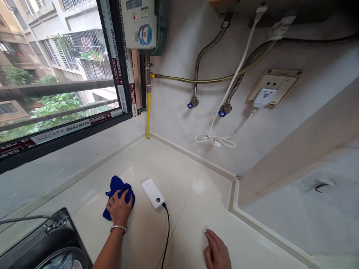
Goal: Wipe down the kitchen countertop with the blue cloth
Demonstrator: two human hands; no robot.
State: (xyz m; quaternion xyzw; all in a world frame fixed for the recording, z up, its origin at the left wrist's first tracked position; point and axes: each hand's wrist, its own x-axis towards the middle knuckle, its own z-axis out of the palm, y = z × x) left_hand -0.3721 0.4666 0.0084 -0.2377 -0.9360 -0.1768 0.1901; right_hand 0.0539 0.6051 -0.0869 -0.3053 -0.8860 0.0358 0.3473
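Observation:
My left hand (120, 207), with a bracelet at the wrist, presses down on a crumpled blue cloth (115, 185) on the pale countertop (185, 179), its fingers gripping the fabric. Just right of the cloth lies a white power bank (151, 191) with a small round dark display. A black cable (168, 224) is plugged into its near end and runs toward me. My right hand (217, 249) is over the counter at the bottom, right of the cable. Its fingers are loosely bent, with a gap to the thumb and nothing in them.
A dark sink (70, 228) with a faucet is at the lower left, below a window (56, 74). A yellow gas pipe (148, 116) meets the counter in the corner. Hoses, a looped white cord (215, 138) and a wall socket (283, 84) are on the back wall.

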